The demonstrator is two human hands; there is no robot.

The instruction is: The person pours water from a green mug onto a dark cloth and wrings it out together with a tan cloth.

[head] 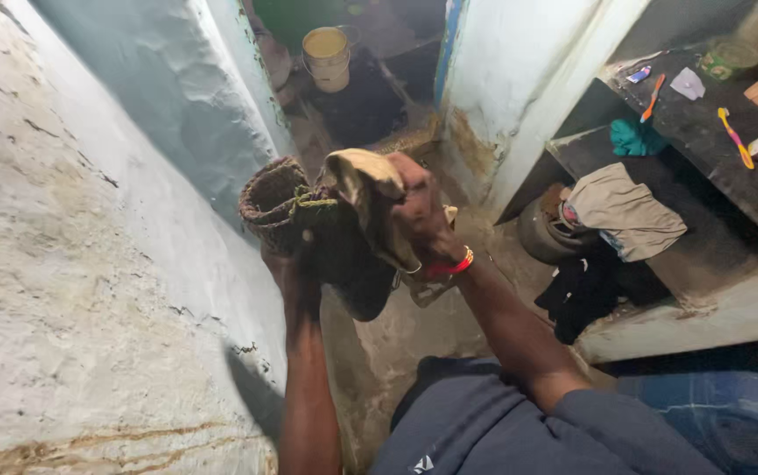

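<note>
Here the left hand [295,264] grasps a woven basket [278,204] from below, raised between the walls; its mouth points left toward the plaster wall [89,264], long axis roughly level. The right hand [419,215] is clenched on a tan cloth [357,180] draped over it. Its inside seems dark, contents unclear. Beyond, a bucket [326,57] holds something yellowish.

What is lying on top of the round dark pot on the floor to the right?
A crumpled beige cloth is draped over the round dark pot, covering most of its mouth. Dark clothes are heaped beside it. Whatever the pot holds is hidden by the cloth.
</note>
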